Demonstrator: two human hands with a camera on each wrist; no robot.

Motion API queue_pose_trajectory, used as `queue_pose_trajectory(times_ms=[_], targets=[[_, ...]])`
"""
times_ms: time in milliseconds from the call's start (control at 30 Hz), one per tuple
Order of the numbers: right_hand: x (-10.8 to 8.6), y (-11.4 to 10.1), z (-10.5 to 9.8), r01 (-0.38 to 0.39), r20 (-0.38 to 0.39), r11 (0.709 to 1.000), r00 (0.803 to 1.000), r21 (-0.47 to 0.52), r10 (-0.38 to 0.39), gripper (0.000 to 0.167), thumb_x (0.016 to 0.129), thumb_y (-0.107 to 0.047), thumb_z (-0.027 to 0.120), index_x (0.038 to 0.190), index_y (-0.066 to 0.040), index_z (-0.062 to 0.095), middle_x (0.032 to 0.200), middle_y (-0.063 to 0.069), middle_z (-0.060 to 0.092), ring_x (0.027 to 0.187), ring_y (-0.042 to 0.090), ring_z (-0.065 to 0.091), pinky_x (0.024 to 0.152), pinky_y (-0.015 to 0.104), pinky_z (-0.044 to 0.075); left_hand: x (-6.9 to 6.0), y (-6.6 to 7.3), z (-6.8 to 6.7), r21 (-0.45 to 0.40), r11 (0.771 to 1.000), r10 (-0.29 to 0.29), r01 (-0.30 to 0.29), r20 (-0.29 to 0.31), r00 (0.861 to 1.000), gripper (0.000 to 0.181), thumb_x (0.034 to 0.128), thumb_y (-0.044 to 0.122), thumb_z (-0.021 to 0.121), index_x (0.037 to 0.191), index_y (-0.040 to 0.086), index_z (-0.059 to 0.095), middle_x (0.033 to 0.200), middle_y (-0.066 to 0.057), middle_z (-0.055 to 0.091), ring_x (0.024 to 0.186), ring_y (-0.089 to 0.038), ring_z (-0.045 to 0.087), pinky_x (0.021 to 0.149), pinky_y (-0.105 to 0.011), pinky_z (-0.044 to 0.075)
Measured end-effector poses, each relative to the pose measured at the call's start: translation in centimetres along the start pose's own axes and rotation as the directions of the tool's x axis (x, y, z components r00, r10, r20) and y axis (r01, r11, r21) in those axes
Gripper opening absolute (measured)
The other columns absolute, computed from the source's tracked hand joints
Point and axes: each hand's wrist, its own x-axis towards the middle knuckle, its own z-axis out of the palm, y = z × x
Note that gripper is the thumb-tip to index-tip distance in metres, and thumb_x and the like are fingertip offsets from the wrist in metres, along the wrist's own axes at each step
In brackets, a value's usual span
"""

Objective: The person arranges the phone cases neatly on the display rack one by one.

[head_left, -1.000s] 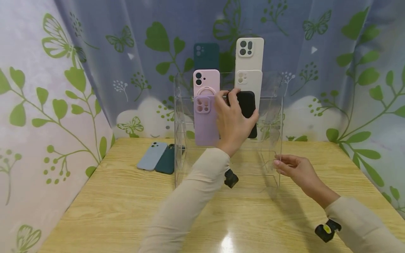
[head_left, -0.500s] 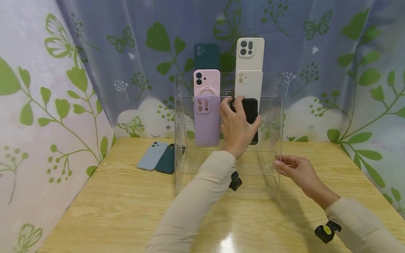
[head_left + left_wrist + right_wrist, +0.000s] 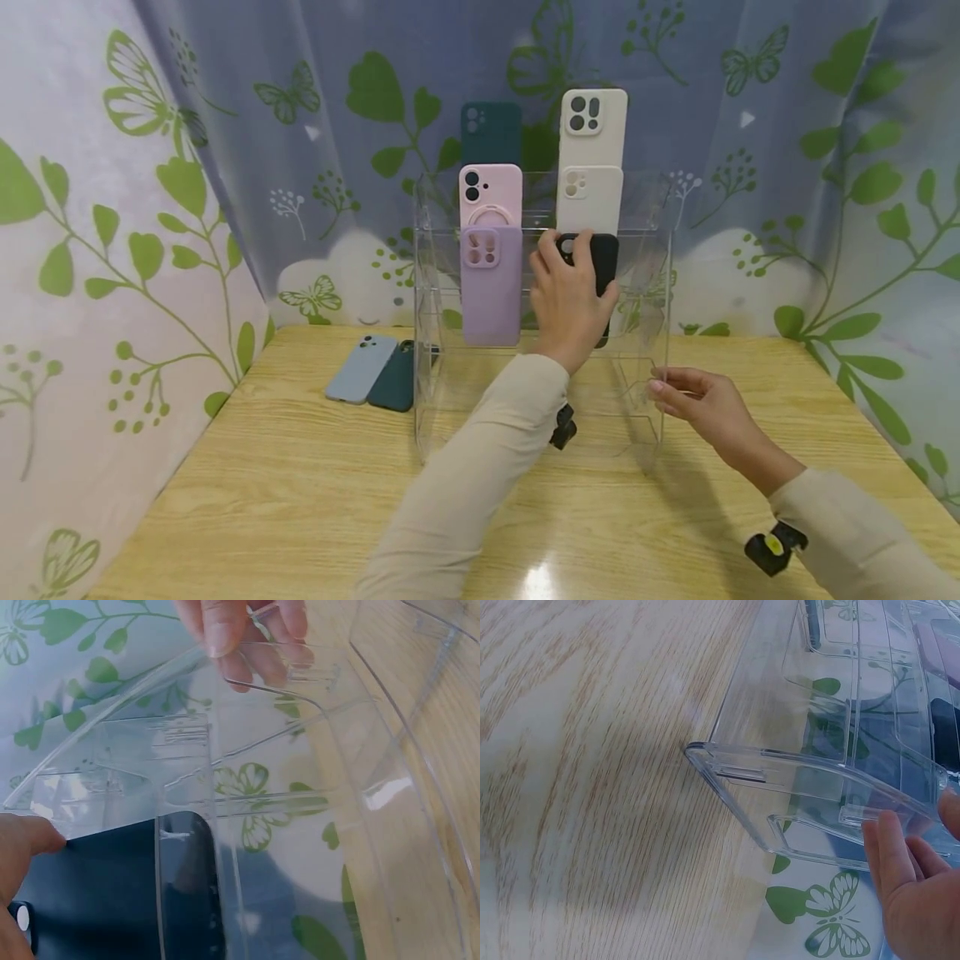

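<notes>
My left hand (image 3: 572, 312) grips a black phone case (image 3: 604, 262) by its sides, with fingertips near its camera cutout. The case stands in the right of the clear tiered display stand (image 3: 663, 417), in front of two white phone cases. In the left wrist view, the lower end of the black case (image 3: 97, 885) shows behind a clear lip. My right hand (image 3: 716, 412) pinches the stand's right side edge, thumb in front and fingers behind. To the left of the black case, a lilac phone case (image 3: 492, 304) stands on the same tier.
Behind the lilac case stand a pink phone case (image 3: 506, 187) and a dark green one (image 3: 495, 142). A light blue phone case (image 3: 360, 372) and another dark green case (image 3: 393, 387) lie on the wooden table (image 3: 247, 467), left of the stand. A patterned curtain (image 3: 330, 192) hangs behind.
My left hand has moved down and to the right with the black phone case, lowering it in front of the white cases. My right hand has stayed on the stand's edge.
</notes>
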Motion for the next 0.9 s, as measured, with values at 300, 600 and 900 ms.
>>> queue_pose_trajectory(times_ms=[300, 600, 900], targets=[[0.11, 0.00, -0.09, -0.003, 0.008, 1.000, 1.000, 0.003, 0.002, 0.061, 0.097, -0.036, 0.055, 0.140, 0.006, 0.043, 0.137, 0.028, 0.046, 0.097, -0.007, 0.059, 0.087, 0.028, 0.052, -0.24, -0.02, 0.31, 0.025, 0.999, 0.021, -0.021, 0.011, 1.000, 0.076, 0.0812, 0.049, 0.071, 0.144, 0.020, 0.039, 0.142, -0.015, 0.027, 0.121, -0.028, 0.040, 0.079, -0.037, 0.051], [0.02, -0.03, 0.04, -0.007, -0.002, 1.000, 1.000, 0.007, 0.007, 0.061, 0.096, -0.036, 0.056, 0.139, 0.006, 0.044, 0.135, 0.027, 0.048, 0.096, -0.007, 0.059, 0.088, 0.031, 0.052, -0.41, -0.05, 0.44, 0.033, 0.999, 0.021, -0.022, 0.030, 0.999, 0.080, 0.0814, 0.049, 0.071, 0.147, 0.021, 0.034, 0.144, -0.014, 0.025, 0.121, -0.027, 0.039, 0.082, -0.038, 0.050], [0.03, -0.08, 0.14, -0.014, -0.007, 1.000, 1.000, 0.015, 0.014, 0.062, 0.096, -0.036, 0.057, 0.139, 0.006, 0.044, 0.135, 0.027, 0.049, 0.096, -0.006, 0.060, 0.088, 0.030, 0.052, -0.52, -0.36, 0.34, 0.026, 0.999, 0.041, -0.042, 0.026, 0.999, 0.082, 0.0810, 0.049, 0.071, 0.148, 0.021, 0.033, 0.145, -0.015, 0.025, 0.122, -0.027, 0.040, 0.080, -0.037, 0.051]])
